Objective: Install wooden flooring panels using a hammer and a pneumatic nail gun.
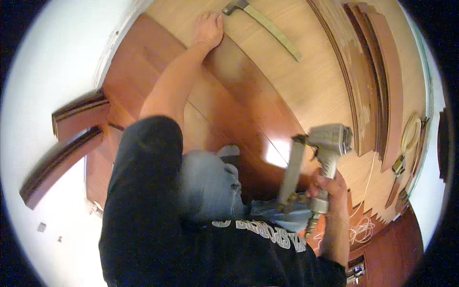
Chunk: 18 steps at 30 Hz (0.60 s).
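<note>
My left hand [208, 31] rests on the far part of a reddish-brown wooden floor plank [244, 81], fingertips along its edge beside pale boards. A hammer [267, 28] with a light green handle lies just right of those fingertips. My right hand [329, 187] grips the handle of a silver pneumatic nail gun [330, 141] with a long magazine, held up at the lower right. A glossy patch of laid planks shows behind the gun. My jeans-clad leg [201, 182] is below my left arm.
Stacked planks [375, 81] lie along the right, near a coiled hose [410, 136] and white cords [363, 229]. A white wall [52, 67] borders the left, with short reddish board pieces [57, 167] against it. A reddish wooden door [392, 244] stands at lower right.
</note>
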Available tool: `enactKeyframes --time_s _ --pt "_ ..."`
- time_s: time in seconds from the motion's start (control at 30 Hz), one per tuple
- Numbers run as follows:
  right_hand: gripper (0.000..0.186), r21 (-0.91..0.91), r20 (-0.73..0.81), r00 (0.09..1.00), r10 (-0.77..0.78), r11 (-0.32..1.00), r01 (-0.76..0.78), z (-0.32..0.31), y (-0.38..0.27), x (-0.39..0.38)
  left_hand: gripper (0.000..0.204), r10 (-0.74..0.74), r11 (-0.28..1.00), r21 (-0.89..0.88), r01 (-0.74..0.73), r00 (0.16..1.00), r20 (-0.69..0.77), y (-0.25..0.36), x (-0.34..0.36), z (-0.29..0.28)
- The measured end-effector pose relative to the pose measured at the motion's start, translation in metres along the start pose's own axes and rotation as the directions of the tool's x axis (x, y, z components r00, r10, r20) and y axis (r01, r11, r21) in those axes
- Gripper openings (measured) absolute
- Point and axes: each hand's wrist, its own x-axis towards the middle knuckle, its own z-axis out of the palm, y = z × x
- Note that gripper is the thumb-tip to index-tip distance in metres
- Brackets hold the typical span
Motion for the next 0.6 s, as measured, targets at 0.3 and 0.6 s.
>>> enactKeyframes --time_s 0.3,0.6 --pt "0.059 0.516 0.316 0.939 -0.137 0.855 -0.049 0.205 -0.063 0.156 0.027 -0.047 0.997 -0.051 0.052 0.995 0.091 0.001 -0.006 0.001" --pt "0.055 0.633 0.179 0.963 -0.2 0.773 0.042 0.24 -0.078 0.2 0.021 -0.071 0.993 -0.087 0.082 0.99 0.119 0.009 -0.011 -0.007"
